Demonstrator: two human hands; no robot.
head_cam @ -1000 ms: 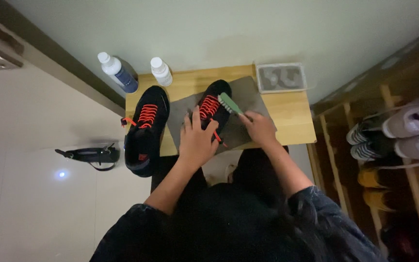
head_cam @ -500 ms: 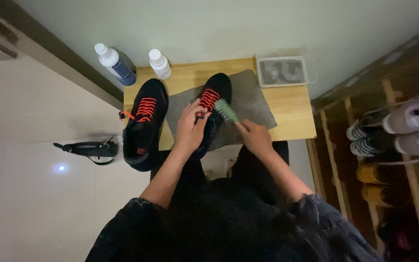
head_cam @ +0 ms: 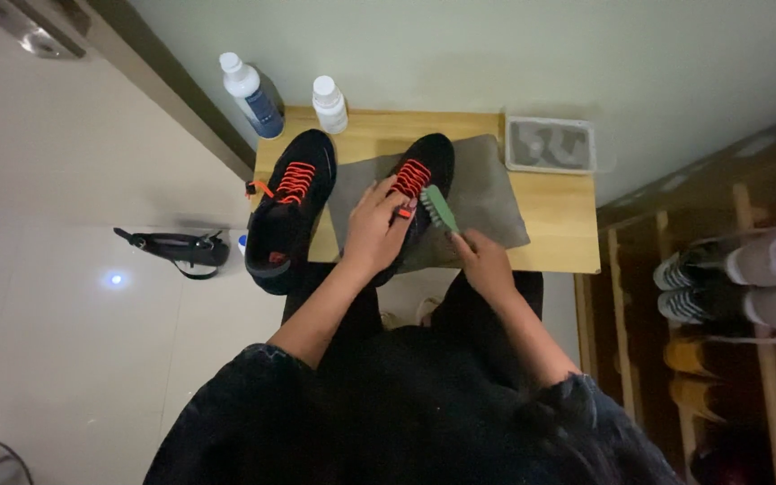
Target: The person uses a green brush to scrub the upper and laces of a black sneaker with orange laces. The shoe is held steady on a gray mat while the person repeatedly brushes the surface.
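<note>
Gripping the black shoe (head_cam: pixel 424 166) on the grey cloth (head_cam: pixel 487 193) with my left hand (head_cam: pixel 377 229), I clasp a green brush (head_cam: pixel 439 208) in my right hand (head_cam: pixel 482 262), bristles against the shoe's side on the tabletop (head_cam: pixel 559 220).

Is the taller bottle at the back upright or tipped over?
Upright: the taller bottle stands on its base at the table's back left corner, white cap on top, beside the smaller bottle.
</note>
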